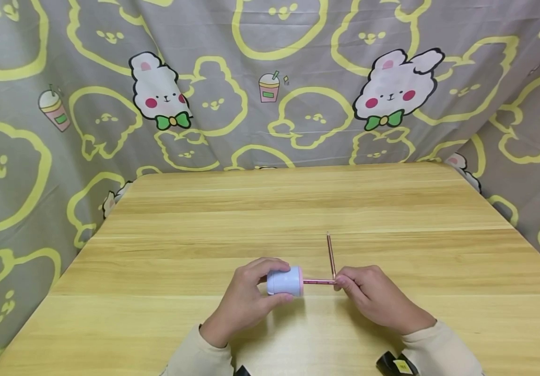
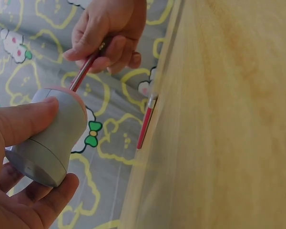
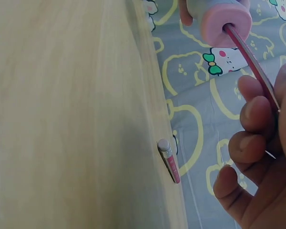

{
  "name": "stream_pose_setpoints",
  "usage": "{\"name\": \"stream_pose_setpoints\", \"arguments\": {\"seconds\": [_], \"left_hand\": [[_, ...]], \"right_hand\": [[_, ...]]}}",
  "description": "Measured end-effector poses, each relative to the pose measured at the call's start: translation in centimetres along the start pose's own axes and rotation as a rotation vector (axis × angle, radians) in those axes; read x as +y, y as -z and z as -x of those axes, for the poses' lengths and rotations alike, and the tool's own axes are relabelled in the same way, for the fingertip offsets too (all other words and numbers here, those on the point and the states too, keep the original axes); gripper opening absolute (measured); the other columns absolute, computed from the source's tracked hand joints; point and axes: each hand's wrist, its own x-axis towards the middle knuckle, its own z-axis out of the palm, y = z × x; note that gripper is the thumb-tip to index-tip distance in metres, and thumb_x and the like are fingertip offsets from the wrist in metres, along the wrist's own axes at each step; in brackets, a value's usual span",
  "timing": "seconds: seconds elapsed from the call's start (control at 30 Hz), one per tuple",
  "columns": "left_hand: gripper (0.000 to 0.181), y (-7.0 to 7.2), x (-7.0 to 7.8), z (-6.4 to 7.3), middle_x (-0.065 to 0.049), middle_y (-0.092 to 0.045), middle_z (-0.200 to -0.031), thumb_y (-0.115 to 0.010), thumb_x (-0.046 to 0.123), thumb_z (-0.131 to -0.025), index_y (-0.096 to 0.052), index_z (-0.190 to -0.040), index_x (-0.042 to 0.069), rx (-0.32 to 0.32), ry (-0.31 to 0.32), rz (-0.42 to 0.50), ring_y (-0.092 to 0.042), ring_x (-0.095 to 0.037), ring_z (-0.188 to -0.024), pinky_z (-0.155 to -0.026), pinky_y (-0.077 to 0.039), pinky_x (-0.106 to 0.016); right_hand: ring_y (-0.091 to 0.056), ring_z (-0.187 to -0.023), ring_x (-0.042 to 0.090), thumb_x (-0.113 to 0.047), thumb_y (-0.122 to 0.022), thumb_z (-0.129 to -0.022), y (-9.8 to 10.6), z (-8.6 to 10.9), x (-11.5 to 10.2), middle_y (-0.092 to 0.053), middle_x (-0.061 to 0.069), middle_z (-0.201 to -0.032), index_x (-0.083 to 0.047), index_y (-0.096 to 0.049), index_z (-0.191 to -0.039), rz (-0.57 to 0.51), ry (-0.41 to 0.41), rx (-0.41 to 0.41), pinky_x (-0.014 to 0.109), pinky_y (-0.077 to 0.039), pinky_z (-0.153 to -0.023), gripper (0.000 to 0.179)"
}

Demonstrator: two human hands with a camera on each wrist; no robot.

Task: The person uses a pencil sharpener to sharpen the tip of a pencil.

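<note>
My left hand [image 1: 246,298] curls round the sharpener [image 1: 285,282]; my right hand [image 1: 377,298] pinches the inserted pencil [image 1: 318,282]; the loose pencil [image 1: 330,255] lies just beyond those fingers, outside it.

A person wears pale beige long sleeves, the left sleeve [image 1: 201,357] and the right sleeve [image 1: 444,351] both plain in colour, lightly creased and reaching down toward the wrists. Beyond the cloth, the left hand [image 1: 246,298] and the right hand [image 1: 378,300] are bare. A chunky black device [image 1: 385,364] sits at the right forearm, bearing a small yellow label [image 1: 402,366] with print too small to read; a black corner piece [image 1: 242,371] shows beside the left forearm.
</note>
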Motion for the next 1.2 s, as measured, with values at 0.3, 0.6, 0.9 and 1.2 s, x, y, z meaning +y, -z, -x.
{"name": "stream_pose_setpoints", "arguments": {"seconds": [0.3,0.6,0.9,1.2], "left_hand": [[0.042,0.05,-0.02,0.02,-0.005,-0.067,-0.110,-0.086,0.001,-0.069,-0.066,-0.105,0.004,-0.001,0.000,-0.002,-0.064,-0.021,-0.096,-0.077,-0.058,-0.029],[0.042,-0.03,0.06,0.00,-0.005,-0.067,-0.110,-0.087,0.000,-0.068,-0.066,-0.104,0.004,-0.001,0.009,0.000,-0.064,-0.020,-0.097,-0.077,-0.058,-0.029],[0.042,0.02,0.10,0.04,-0.005,-0.067,-0.110,-0.087,0.001,-0.068,-0.066,-0.105,0.004,-0.002,0.017,-0.003,-0.064,-0.021,-0.096,-0.077,-0.058,-0.028],[0.042,0.02,0.11,0.02,-0.005,-0.067,-0.110,-0.087,0.001,-0.068,-0.066,-0.105,0.004,0.000,0.014,-0.002,-0.064,-0.021,-0.096,-0.076,-0.058,-0.028]], "right_hand": [[-0.038,-0.055,-0.004,-0.005,-0.069,-0.089,0.17,0.00,-0.51,-0.050,-0.018,-0.068,-0.015,-0.059,-0.100,-0.104,-0.112,-0.078,0.016,-0.038,-0.042,0.018],[-0.046,-0.063,-0.001,0.002,-0.067,-0.088,0.10,-0.11,-0.41,-0.054,-0.012,-0.072,-0.012,-0.063,-0.089,-0.088,-0.052,-0.026,0.017,-0.044,-0.050,0.014],[-0.042,-0.061,-0.003,-0.001,-0.064,-0.091,0.12,-0.11,-0.38,-0.048,-0.018,-0.071,-0.012,-0.067,-0.090,-0.048,-0.044,-0.035,0.017,-0.041,-0.050,0.012],[-0.047,-0.060,-0.001,0.000,-0.068,-0.089,0.09,0.02,-0.35,-0.062,-0.007,-0.074,-0.011,-0.062,-0.095,-0.118,-0.090,-0.071,0.018,-0.045,-0.047,0.014]]}}
